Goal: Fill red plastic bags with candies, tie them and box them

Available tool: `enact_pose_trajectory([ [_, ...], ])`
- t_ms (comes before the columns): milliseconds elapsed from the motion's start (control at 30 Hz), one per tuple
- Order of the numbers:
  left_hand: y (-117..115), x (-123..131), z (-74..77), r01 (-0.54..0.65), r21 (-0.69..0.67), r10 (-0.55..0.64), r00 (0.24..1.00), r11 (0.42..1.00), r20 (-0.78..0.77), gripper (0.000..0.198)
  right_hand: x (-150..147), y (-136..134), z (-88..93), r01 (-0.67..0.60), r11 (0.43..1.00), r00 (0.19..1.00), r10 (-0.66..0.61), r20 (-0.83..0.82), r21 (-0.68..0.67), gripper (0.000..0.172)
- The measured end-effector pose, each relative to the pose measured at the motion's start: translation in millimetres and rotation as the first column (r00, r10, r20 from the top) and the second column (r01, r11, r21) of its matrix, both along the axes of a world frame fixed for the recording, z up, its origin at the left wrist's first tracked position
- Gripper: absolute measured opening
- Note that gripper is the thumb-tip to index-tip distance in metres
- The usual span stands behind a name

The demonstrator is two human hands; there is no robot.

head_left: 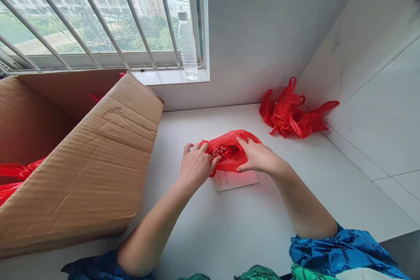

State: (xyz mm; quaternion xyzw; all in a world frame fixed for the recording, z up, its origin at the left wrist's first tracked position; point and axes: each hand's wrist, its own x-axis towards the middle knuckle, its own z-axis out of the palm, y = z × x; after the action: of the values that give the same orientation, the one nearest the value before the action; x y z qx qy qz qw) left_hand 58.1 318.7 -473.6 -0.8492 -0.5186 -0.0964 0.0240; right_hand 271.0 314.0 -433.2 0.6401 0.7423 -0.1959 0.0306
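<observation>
A red plastic bag (234,167) lies on the white surface with its mouth spread wide. Inside it are small red packets with dark print (225,151). My left hand (197,164) grips the left edge of the bag, fingers curled over the rim and thumb by the packets. At the opposite side, my right hand (259,155) reaches into the mouth, thumb and fingers spread apart against the plastic. A white card or booklet (238,180) with rows of small marks sticks out from under the bag.
A large cardboard box (98,157) with red bags inside stands on the left. Several red plastic bags (290,111) lie bunched in the back right corner. A clear water bottle (187,48) stands on the sill of the barred window.
</observation>
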Motion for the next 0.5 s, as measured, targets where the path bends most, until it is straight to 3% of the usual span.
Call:
enact_pose_trajectory([
  [133, 2, -2, -1.8, 0.033, 0.008, -0.033, 0.998, 0.999, -0.048, 0.039, 0, -1, 2.9, 0.012, 0.993, 0.999, -0.007, -0.049, 0.118, 0.04],
  [233, 3, 2, -7.2, 0.091, 0.054, -0.088, 0.995, 0.994, -0.05, 0.008, -8, 1, -4.6, -0.036, 0.959, 0.995, 0.059, -0.074, 0.282, 0.033],
  [267, 3, 3, -10.4, 0.097, 0.067, -0.094, 0.995, 0.993, -0.043, 0.003, -10, 3, -10.0, -0.065, 0.948, 0.993, 0.093, -0.076, 0.312, 0.029],
  [300, 4, 3, -14.1, 0.091, 0.066, -0.089, 0.995, 0.994, -0.035, 0.012, -12, 6, -16.4, -0.088, 0.943, 0.991, 0.115, -0.065, 0.322, 0.025],
  [333, 5, 2, -18.0, 0.076, 0.049, -0.075, 0.997, 0.996, -0.025, 0.024, -13, 8, -23.2, -0.1, 0.945, 0.992, 0.119, -0.044, 0.311, 0.028],
  [433, 9, -2, -28.6, 0.014, -0.059, -0.014, 1.0, 0.998, -0.001, 0.064, -9, 16, -40.2, -0.064, 0.977, 0.998, 0.067, -0.006, 0.204, 0.073],
  [500, 10, -5, -32.2, 0.014, -0.122, -0.014, 1.0, 0.992, 0.006, 0.08, -4, 19, -43.8, -0.052, 0.993, 0.998, 0.055, -0.029, 0.106, 0.087],
])
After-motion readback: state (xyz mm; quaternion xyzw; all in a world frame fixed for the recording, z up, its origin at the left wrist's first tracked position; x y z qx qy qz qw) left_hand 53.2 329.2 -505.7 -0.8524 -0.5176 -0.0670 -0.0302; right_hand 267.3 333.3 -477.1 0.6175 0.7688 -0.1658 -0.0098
